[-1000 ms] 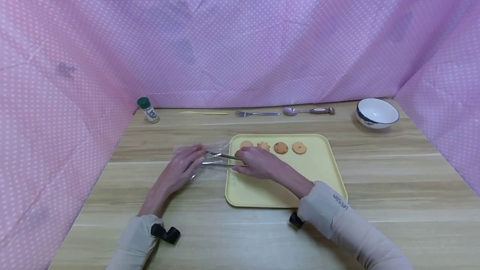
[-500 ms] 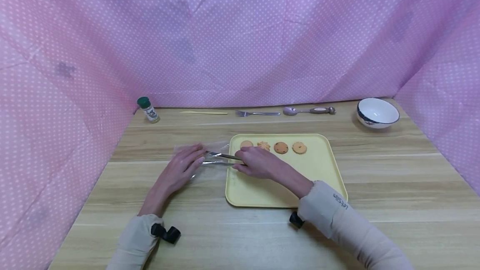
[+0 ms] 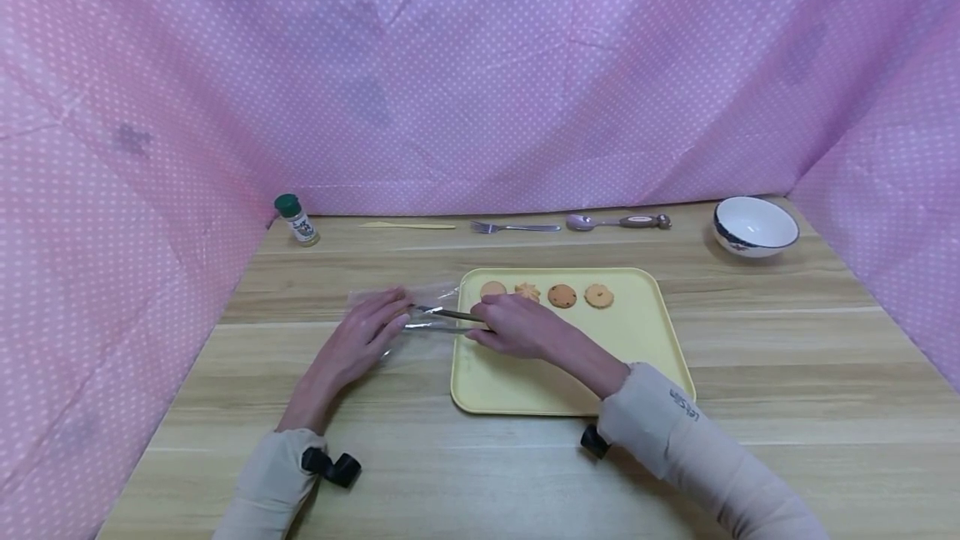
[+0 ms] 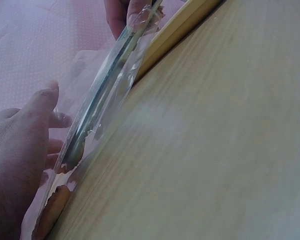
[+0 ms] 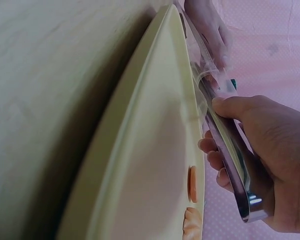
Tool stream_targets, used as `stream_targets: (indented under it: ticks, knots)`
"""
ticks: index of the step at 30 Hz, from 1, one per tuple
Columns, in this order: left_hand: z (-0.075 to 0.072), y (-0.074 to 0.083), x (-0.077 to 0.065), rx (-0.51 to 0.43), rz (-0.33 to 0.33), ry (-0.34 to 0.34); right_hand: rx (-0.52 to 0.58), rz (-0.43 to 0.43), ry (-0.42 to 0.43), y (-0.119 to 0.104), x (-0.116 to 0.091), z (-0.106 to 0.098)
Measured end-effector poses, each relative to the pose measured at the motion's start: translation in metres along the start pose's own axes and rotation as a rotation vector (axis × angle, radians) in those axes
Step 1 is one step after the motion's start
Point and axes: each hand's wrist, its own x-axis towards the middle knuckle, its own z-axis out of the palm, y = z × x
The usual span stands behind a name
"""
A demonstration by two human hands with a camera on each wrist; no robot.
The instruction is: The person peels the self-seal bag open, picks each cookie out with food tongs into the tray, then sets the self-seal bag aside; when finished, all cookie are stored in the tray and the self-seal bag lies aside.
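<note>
My right hand grips a pair of metal tongs, thumb on one arm and fingers on the other. The far part of the tongs reaches into a clear plastic bag lying on the table left of the tray. In the left wrist view a cookie shows at the bag's near end, beside the tongs' tips. My left hand rests over the bag with its fingers extended, thumb and fingertips at either side of the tongs. Under my right hand is a yellow tray with a row of several cookies.
Along the back of the table lie a pale yellow knife, a fork and a spoon. A green-capped shaker jar stands at back left, a white bowl at back right. Pink dotted cloth hangs around.
Hardly anything differs. The right sleeve has shifted very slightly to the right; both hands, the tongs and the bag stay in place.
</note>
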Motion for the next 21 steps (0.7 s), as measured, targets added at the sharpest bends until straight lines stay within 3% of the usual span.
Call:
stream_targets:
  ticks: [21]
  knots:
    - [-0.001,0.000,-0.001,-0.013,-0.009,-0.012,0.048,0.012,0.035,0.007,-0.031,-0.010]
